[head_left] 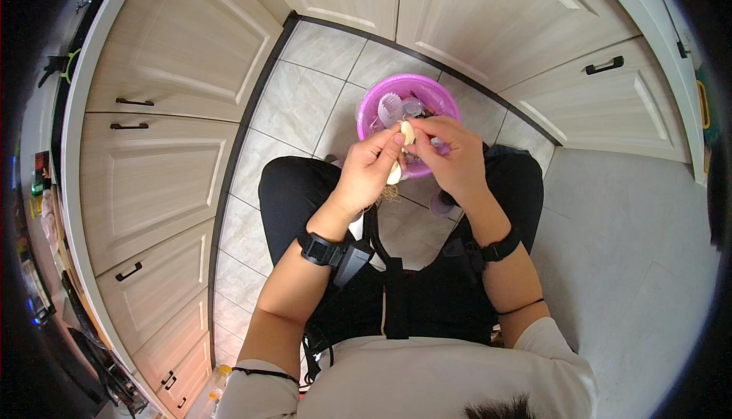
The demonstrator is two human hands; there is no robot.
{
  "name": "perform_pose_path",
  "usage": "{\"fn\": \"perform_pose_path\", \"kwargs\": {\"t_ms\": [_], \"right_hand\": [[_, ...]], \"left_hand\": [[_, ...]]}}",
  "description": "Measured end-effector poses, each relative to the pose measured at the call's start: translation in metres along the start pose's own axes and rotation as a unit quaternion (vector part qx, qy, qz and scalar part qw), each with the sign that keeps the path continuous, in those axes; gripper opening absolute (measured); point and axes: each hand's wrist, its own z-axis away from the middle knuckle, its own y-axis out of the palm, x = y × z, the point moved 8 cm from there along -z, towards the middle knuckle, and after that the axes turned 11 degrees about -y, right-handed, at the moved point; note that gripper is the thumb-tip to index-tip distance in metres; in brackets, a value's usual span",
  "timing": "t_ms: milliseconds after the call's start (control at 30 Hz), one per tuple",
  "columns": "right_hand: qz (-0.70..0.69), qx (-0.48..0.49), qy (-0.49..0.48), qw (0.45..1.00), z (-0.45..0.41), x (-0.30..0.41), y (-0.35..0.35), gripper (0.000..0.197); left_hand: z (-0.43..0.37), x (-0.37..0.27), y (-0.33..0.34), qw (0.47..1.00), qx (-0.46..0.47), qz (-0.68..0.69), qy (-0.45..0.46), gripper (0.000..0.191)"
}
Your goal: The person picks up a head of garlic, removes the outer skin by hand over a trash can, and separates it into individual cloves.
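My left hand (372, 170) and my right hand (452, 153) meet over a pink plastic bin (366, 104) on the floor. Between their fingertips is a pale garlic clove (407, 132), pinched from both sides. My left hand also holds a second pale piece of garlic (394, 173) lower in the palm, with stringy roots (390, 192) hanging beneath it. Inside the lined bin lie a white perforated plastic piece (390, 109), a clear cup-like thing (412, 107) and dark scraps. My fingers hide part of the bin's contents.
Wooden cabinet doors (166, 184) with black handles curve along the left and far sides. Floor tiles (297, 99) surround the bin, which stands between my knees. A smooth grey surface (617, 236) lies to the right. Cluttered countertop items line the far left edge.
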Motion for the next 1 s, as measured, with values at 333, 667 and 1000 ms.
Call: {"fn": "perform_pose_path", "kwargs": {"t_ms": [333,667,1000], "right_hand": [[0.067,0.001,-0.049,0.996,-0.003,0.023,-0.003,0.022],[0.054,0.013,-0.034,0.998,-0.003,0.014,-0.002,0.021],[0.241,-0.006,-0.25,0.938,0.001,0.056,0.002,0.03]], "left_hand": [[0.002,0.0,0.005,0.991,0.056,0.114,-0.052,0.038],[0.001,-0.004,0.007,0.992,0.052,0.106,-0.036,0.034],[0.0,-0.009,0.003,0.982,0.07,0.175,-0.01,0.035]]}}
